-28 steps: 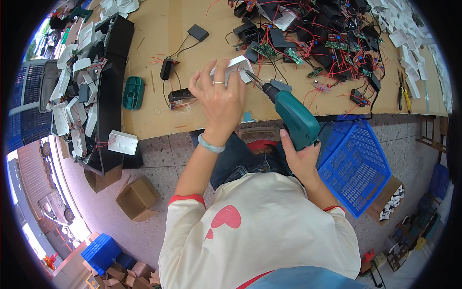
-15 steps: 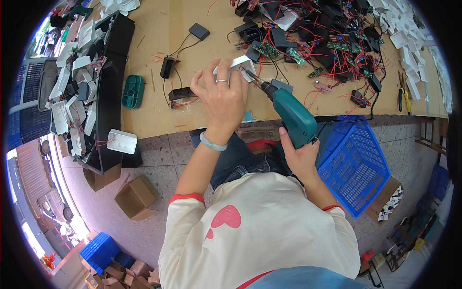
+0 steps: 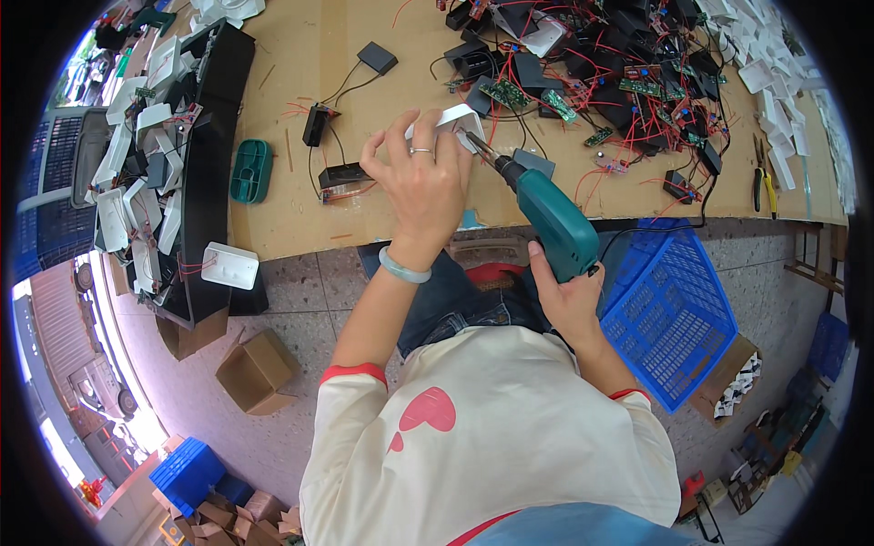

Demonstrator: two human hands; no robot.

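Observation:
My left hand (image 3: 421, 177) is closed on a white plastic shell (image 3: 464, 116) at the front part of the table, its fingers covering much of it. In my right hand (image 3: 572, 305) is a green pistol-shaped power tool (image 3: 557, 218), gripped at its rear end. It has a black collar and a thin metal tip, which points up and left into the shell. Whether the tip touches anything inside I cannot tell. Left of my left hand lie two black box-shaped parts (image 3: 343, 176) (image 3: 316, 126) with red and black wires. A dark flat block (image 3: 533, 163) lies behind the tool.
A tangled heap of black boxes, green circuit boards and red wires (image 3: 610, 82) covers the back right. White shells (image 3: 774, 109) pile beyond it, near pliers (image 3: 765, 187). At left stand a black bin (image 3: 214, 118) and a green tray (image 3: 250, 171). A blue crate (image 3: 674, 318) sits below right.
Almost nothing differs. The tool and both hands stay in place, with at most a tiny shift of the left fingers on the shell.

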